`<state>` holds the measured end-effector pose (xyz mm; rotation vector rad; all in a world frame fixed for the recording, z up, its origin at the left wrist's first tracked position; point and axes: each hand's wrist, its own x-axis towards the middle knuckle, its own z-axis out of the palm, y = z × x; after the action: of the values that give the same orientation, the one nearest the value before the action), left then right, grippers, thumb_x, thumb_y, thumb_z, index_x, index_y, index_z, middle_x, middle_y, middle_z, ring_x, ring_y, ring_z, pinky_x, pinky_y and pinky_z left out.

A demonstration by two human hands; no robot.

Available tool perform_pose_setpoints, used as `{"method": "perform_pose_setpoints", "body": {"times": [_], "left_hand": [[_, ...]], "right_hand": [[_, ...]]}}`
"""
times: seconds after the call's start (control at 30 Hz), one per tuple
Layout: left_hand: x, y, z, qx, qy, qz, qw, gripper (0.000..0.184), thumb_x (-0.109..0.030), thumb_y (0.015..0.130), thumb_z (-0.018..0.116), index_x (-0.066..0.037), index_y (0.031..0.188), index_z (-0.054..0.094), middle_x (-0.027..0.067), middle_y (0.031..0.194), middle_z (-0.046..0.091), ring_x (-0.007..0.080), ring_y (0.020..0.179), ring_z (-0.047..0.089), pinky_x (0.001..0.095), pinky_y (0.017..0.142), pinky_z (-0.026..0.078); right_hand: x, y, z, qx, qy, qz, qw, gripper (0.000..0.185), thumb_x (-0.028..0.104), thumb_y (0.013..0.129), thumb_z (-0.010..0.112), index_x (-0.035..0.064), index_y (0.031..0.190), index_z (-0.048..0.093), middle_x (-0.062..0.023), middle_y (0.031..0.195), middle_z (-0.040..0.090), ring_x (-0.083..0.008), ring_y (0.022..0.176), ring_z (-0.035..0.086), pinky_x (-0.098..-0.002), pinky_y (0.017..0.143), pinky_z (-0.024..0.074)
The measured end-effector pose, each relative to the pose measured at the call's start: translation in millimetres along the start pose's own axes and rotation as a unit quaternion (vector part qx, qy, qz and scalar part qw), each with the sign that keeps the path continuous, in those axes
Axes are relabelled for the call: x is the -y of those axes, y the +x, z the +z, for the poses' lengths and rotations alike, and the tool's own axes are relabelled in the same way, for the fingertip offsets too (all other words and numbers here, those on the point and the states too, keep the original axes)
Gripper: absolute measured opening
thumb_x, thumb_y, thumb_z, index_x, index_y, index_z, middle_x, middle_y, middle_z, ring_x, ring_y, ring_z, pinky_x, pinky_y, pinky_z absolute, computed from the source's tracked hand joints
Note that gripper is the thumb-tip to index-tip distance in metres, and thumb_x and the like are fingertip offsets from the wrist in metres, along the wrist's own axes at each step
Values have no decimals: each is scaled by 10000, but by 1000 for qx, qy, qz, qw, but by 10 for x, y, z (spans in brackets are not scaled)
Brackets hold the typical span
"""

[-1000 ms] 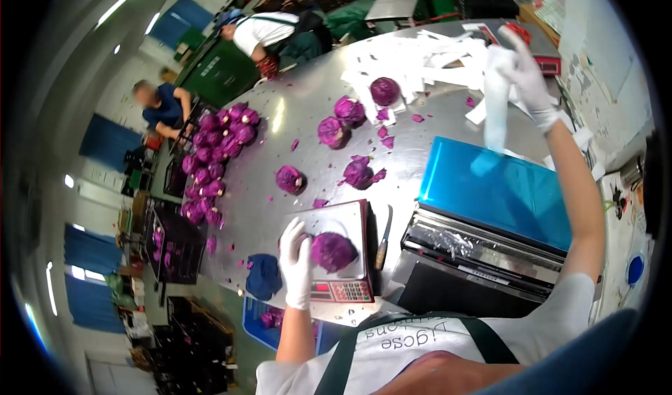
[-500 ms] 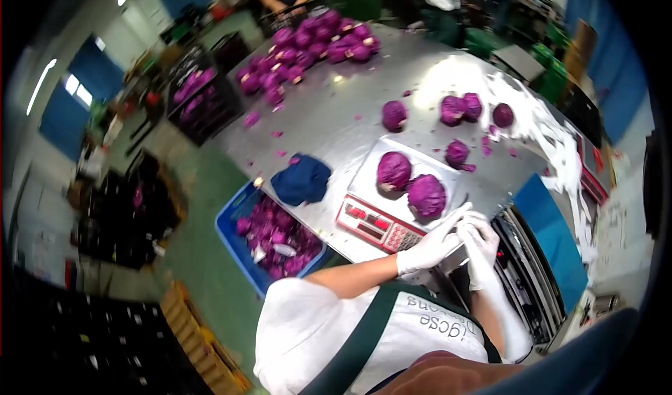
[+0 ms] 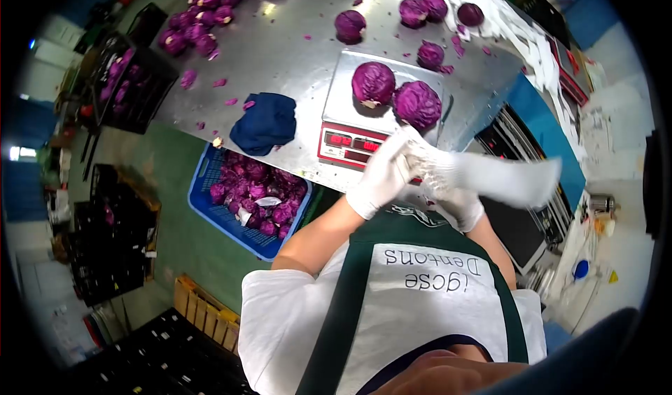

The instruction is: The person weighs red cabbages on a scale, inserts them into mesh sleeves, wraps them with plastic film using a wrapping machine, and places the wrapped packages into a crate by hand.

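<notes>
My left hand (image 3: 383, 174), in a thin white glove, is closed on the gathered end of a long white sleeve (image 3: 500, 178), which swings out to the right and is blurred. Behind that sleeve is my right hand (image 3: 463, 208), also gloved in white, its fingers hidden. Just beyond my hands stands a red-and-white digital scale (image 3: 339, 154) with its display lit, partly covered by my left hand. Two purple cabbages (image 3: 373, 84) rest side by side on its metal pan.
A dark blue cloth (image 3: 264, 123) lies left of the scale. Below the table edge stands a blue crate (image 3: 199, 188) of purple leaves and cabbages. More cabbages (image 3: 350, 26) and white strips (image 3: 514, 34) lie on the metal table (image 3: 280, 59). A blue-sided machine (image 3: 553, 132) is at right.
My view has tilted down, so the table's things sit higher. The white covering along my right forearm is off; the forearm is bare and the sleeve extends rightward from my hands.
</notes>
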<state>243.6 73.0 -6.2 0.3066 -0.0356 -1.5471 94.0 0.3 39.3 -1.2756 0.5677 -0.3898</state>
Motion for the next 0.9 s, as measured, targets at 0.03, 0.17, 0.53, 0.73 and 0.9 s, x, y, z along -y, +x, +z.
{"method": "perform_pose_setpoints", "body": {"times": [0.03, 0.17, 0.53, 0.73, 0.9], "left_hand": [[-70, 14, -25, 7, -57, -24, 998, 298, -260, 994, 438, -48, 1167, 556, 83, 1054, 649, 215, 997, 626, 383, 926, 484], [-177, 172, -337, 302, -5, -125, 945, 361, -205, 995, 424, 7, 1281, 485, 102, 1150, 611, 204, 1039, 600, 352, 940, 472], [-323, 96, -143, 94, 379, -108, 914, 441, -259, 995, 448, 33, 1325, 470, 108, 1283, 554, 192, 1163, 540, 325, 1022, 396], [-651, 214, -37, 65, 60, -97, 991, 454, -330, 992, 484, -29, 1333, 477, 115, 1285, 565, 230, 1213, 523, 396, 1058, 386], [-976, 369, -183, -38, 660, 23, 750, 320, -194, 887, 650, -32, 1162, 626, 37, 982, 667, 113, 856, 623, 262, 748, 512]], "right_hand": [[224, 5, 319, 5, -5, 101, 995, 396, 88, 950, 525, -34, 1318, 449, -117, 1250, 563, -229, 1121, 546, -359, 997, 417], [-566, -84, -170, 115, 355, 72, 925, 581, 354, 860, 642, -48, 1262, 521, -167, 1229, 593, -277, 1149, 559, -402, 1019, 411], [-176, 57, -1005, -51, 509, -7, 859, 288, 187, 962, 511, -46, 1119, 574, -163, 1107, 646, -270, 1071, 601, -445, 972, 455], [-674, 111, -897, -238, -92, -6, 967, 156, 76, 794, 692, 3, 883, 588, 14, 748, 565, -57, 657, 499, -222, 612, 426], [-1122, 560, -1044, -478, -219, -160, 836, 69, 57, 838, 594, 17, 823, 540, -37, 695, 535, -107, 670, 502, -270, 629, 433]]}}
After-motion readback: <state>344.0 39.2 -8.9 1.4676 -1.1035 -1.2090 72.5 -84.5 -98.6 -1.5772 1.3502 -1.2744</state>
